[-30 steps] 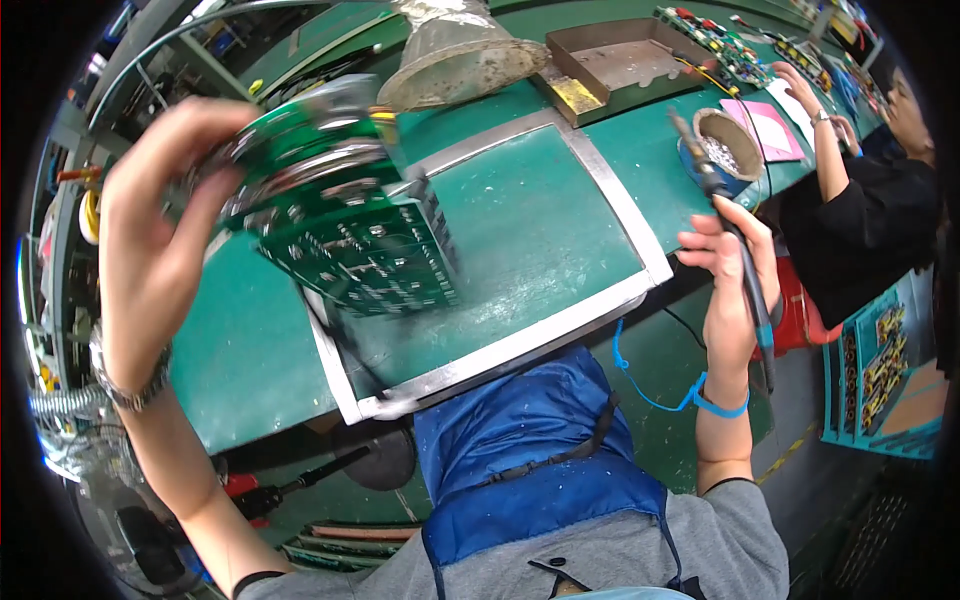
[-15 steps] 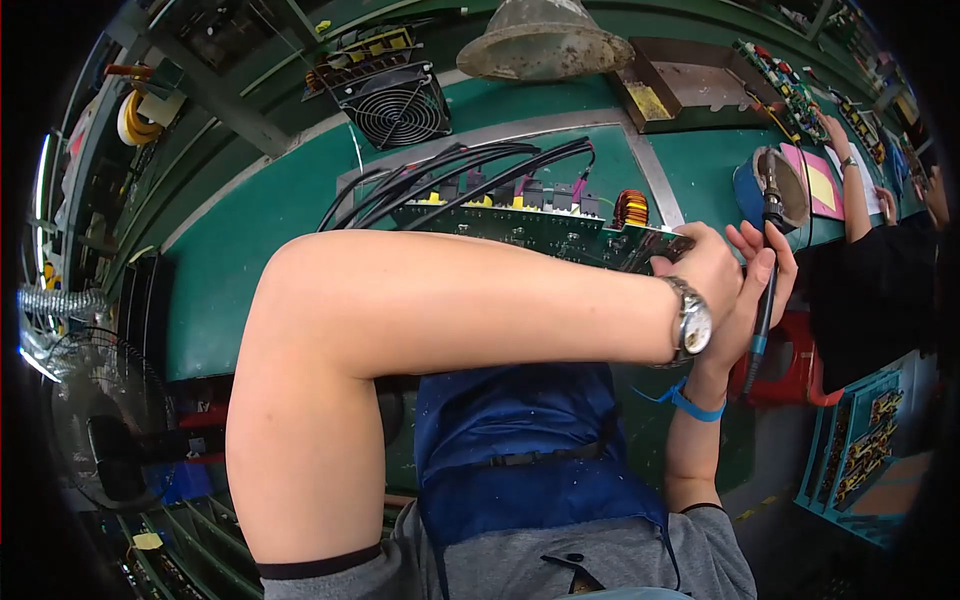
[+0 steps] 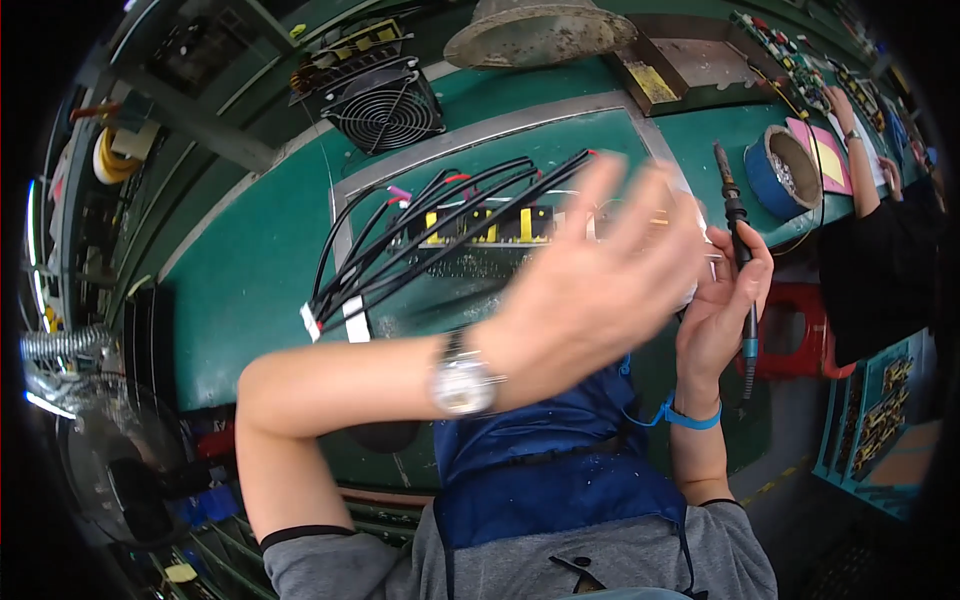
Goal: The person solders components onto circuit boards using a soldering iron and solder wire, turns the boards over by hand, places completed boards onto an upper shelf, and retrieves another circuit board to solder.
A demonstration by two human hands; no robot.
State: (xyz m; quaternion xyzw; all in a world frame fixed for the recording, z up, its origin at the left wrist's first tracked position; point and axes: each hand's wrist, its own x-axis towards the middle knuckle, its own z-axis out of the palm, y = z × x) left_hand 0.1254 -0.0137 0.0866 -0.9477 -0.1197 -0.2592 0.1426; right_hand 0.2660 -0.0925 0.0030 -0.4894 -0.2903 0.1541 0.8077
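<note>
My right hand holds a soldering iron by its dark grip, with the metal tip pointing up and the cord end down. A blue band circles that wrist. My left hand, smeared by motion, passes over the circuit board with its fingers stretched apart and nothing visible in them. Black cables with white ends lie across the board's left side, over black and yellow components. The board's right part is hidden behind my left hand, and whether my right hand touches it I cannot tell.
A blue round tin stands right of the iron's tip. Behind are a metal lamp-like hood, a metal tray and a fan unit. At the right, another person's arm reaches over boards; a red stool stands below.
My left hand has left the spot beside my right hand and swung left across the board. The cables have shifted toward me, and the board has changed its tilt. The iron stays in my right hand.
</note>
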